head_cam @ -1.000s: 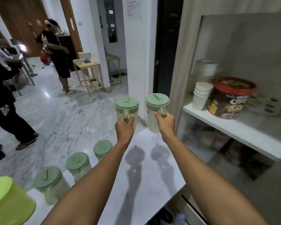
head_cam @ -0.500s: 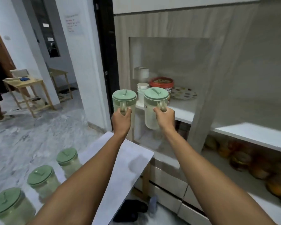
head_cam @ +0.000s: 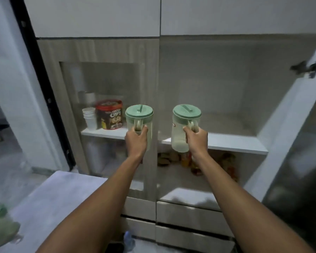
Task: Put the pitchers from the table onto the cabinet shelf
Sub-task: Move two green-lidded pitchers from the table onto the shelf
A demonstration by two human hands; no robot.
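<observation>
White table edge [head_cam: 66, 190] nearest, blurred pitcher [head_cam: 0, 225] on it. Left hand [head_cam: 136, 141] wrapped round left pitcher [head_cam: 139, 123] handle, right hand [head_cam: 196, 141] round right pitcher [head_cam: 185, 125] handle; both upright. Cabinet shelf [head_cam: 232, 143] just beyond right grip, bare; closed glass door [head_cam: 106, 99] blocks left, so right hand nearer.

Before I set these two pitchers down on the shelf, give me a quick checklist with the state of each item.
1. Left hand grips the left pitcher by its handle: ok.
2. Right hand grips the right pitcher by its handle: ok.
3. Both green lids on: ok.
4. Right cabinet door open: ok.
5. White shelf bare behind the right pitcher: ok.
6. Left pitcher clear of the cabinet's centre post: cannot tell.
</observation>
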